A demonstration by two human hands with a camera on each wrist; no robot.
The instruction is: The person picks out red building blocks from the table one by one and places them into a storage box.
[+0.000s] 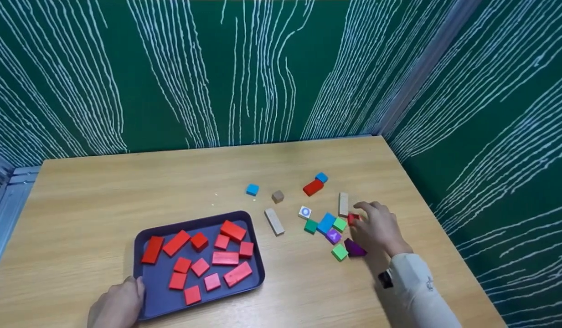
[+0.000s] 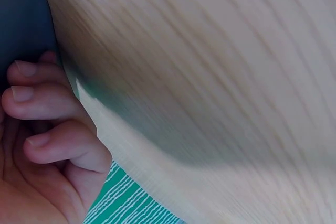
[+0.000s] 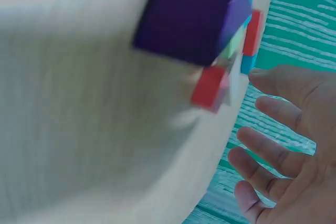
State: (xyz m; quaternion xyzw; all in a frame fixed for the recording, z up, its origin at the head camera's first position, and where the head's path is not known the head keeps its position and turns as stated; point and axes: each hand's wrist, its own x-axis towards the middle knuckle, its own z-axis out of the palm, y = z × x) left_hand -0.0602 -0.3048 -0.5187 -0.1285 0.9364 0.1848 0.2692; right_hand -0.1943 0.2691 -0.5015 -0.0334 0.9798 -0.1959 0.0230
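Observation:
My left hand (image 1: pixel 119 303) grips the near left edge of a dark tray (image 1: pixel 160 294); in the left wrist view its curled fingers (image 2: pixel 47 100) lie against the tray's wall. Several red blocks (image 1: pixel 225 258), cubes and longer bricks, lie inside the tray. On the right, my right hand (image 1: pixel 381 228) hovers with spread fingers by a small red block (image 1: pixel 353 219), which it partly covers. The right wrist view shows this red block (image 3: pixel 208 88) apart from the fingers. Nearest that hand are also a dark purple block (image 1: pixel 355 248) and an upright-lying pale wooden bar (image 1: pixel 343 204).
Light green, dark green, blue and purple blocks (image 1: pixel 333 236) cluster left of the right hand. Farther back lie a red brick (image 1: pixel 313 187), blue blocks (image 1: pixel 252 189) and a brown cube (image 1: pixel 278 196). Another wooden bar (image 1: pixel 275 222) lies beside the tray. Green walls (image 1: pixel 262 73) border the table.

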